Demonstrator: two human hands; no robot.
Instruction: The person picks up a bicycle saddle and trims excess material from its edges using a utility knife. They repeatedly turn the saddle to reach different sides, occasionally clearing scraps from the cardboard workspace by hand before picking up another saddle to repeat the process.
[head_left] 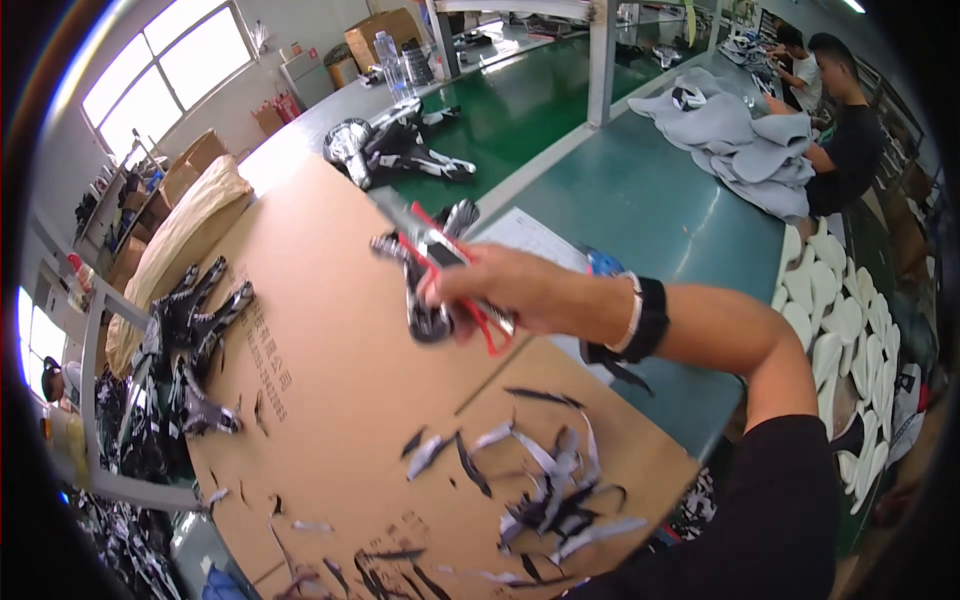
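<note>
My right hand (pixel 490 285) reaches in from the right over the cardboard, its fingers closed round a red and black utility knife (pixel 436 250). The knife's broad grey blade points up and to the left, slightly blurred by motion. Just behind and below the hand is a black and silver patterned piece (pixel 430 318), partly covered by fingers and knife; whether the hand touches it I cannot tell. Narrow black and grey offcuts (pixel 560 490) lie scattered on the brown cardboard sheet (pixel 320 400) nearer to me. My left hand does not show.
Similar patterned pieces are heaped at the cardboard's left edge (pixel 180 330) and on the green table (pixel 390 145). A paper sheet (pixel 520 235) lies beyond my wrist. Grey padded pieces (pixel 720 130) and white pads (pixel 840 340) are at the right, near two seated people (pixel 850 130). A metal post (pixel 601 70) rises behind.
</note>
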